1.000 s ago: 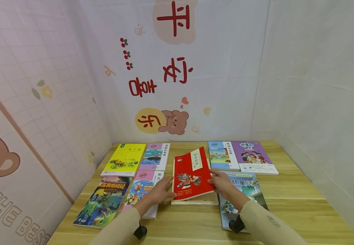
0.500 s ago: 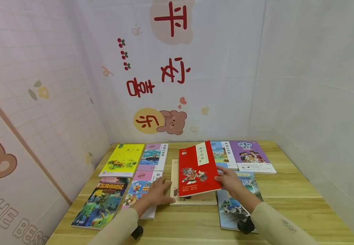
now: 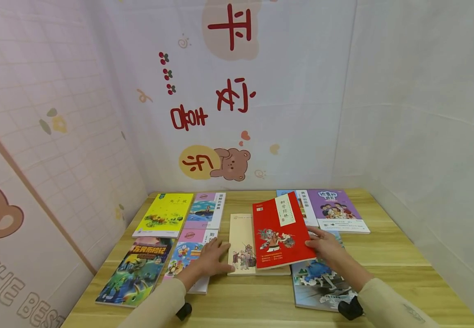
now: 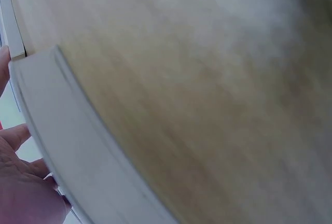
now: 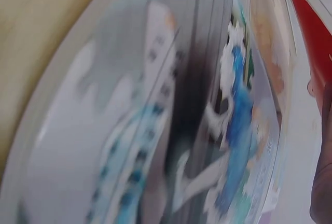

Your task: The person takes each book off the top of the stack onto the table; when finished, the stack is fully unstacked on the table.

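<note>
In the head view, my right hand (image 3: 328, 250) grips the right edge of a red paperback book (image 3: 278, 246), which is tilted over the middle of the table. Below it lies a beige book (image 3: 242, 237), its right part hidden by the red one. My left hand (image 3: 211, 258) has its fingers spread over a pink-and-white book (image 3: 184, 259), the thumb at the beige book's lower left corner. The right wrist view catches the red book's underside (image 5: 317, 42) beside part of my right hand (image 5: 324, 177). Fingers of my left hand (image 4: 28, 187) show at the left wrist view's edge.
On the left lie a yellow book (image 3: 165, 214), a dinosaur-cover book (image 3: 138, 271) and a whale-cover book (image 3: 205, 210). A grey-blue book (image 3: 318, 289) lies below my right hand. A purple book (image 3: 341, 209) and a light-blue book (image 3: 308, 205) lie at the back right of the wooden table (image 3: 405, 273).
The red book has moved right in my right hand, off the left part of the beige book. My left hand has let go of the red book and shifted slightly left.
</note>
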{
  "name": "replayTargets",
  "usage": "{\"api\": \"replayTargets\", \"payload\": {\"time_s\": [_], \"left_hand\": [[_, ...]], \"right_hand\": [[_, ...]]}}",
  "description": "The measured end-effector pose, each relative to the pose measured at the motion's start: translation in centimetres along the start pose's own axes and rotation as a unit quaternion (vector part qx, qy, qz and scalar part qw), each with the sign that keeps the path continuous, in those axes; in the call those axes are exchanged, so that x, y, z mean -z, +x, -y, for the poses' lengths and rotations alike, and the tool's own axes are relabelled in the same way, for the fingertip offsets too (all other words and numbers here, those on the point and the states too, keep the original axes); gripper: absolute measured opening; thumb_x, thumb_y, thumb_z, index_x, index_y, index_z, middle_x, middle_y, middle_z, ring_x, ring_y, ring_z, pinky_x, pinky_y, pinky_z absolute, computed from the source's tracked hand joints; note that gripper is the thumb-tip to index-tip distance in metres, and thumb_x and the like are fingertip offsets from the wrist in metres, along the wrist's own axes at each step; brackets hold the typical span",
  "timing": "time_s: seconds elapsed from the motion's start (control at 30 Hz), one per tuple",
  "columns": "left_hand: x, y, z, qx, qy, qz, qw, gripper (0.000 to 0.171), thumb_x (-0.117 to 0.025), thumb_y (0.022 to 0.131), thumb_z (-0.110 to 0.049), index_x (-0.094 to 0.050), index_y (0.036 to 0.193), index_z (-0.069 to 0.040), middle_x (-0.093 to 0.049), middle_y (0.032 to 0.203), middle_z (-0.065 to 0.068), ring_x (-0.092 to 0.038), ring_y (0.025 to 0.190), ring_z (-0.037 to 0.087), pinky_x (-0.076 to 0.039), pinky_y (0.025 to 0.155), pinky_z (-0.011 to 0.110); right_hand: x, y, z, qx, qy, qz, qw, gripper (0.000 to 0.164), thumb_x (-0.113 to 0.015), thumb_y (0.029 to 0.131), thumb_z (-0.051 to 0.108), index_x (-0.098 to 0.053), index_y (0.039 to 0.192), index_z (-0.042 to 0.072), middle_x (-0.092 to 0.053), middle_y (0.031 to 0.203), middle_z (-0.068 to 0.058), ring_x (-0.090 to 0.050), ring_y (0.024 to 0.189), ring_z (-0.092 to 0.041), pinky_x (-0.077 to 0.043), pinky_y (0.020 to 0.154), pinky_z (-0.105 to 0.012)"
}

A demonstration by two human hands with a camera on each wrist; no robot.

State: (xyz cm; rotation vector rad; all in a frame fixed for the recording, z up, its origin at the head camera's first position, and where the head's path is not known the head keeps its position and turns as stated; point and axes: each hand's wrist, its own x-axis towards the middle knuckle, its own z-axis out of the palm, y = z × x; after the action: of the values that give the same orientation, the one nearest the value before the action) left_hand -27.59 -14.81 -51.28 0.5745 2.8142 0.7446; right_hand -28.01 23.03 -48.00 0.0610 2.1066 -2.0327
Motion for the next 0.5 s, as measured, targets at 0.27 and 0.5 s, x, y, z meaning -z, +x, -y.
{"api": "replayTargets", "payload": {"time_s": [0.27, 0.5], "left_hand": [[0.1, -0.3, 0.0, 0.004, -0.001, -0.001, 1.0000, 0.080, -0.073, 0.088, -0.044, -0.042, 0.149, -0.003, -0.027, 0.154, 0.032, -0.011, 0.146, 0.048, -0.007, 0.114, 0.065], [0.2, -0.5, 0.0, 0.002, -0.008, -0.002, 1.0000, 0.079, -0.074, 0.088, -0.041, -0.043, 0.149, -0.002, -0.027, 0.154, 0.032, -0.011, 0.145, 0.049, -0.007, 0.114, 0.066]], "right_hand": [[2.3, -1.1, 0.0, 0.000, -0.003, 0.022, 1.000, 0.064, -0.055, 0.099, 0.005, -0.023, 0.155, 0.000, -0.051, 0.139, -0.027, -0.068, 0.098, -0.028, -0.057, 0.084, -0.044], [4.2, -1.6, -0.3, -0.003, -0.011, 0.033, 0.999, 0.067, -0.054, 0.101, 0.008, -0.018, 0.156, -0.001, -0.044, 0.145, -0.030, -0.067, 0.100, -0.029, -0.056, 0.085, -0.045]]}}
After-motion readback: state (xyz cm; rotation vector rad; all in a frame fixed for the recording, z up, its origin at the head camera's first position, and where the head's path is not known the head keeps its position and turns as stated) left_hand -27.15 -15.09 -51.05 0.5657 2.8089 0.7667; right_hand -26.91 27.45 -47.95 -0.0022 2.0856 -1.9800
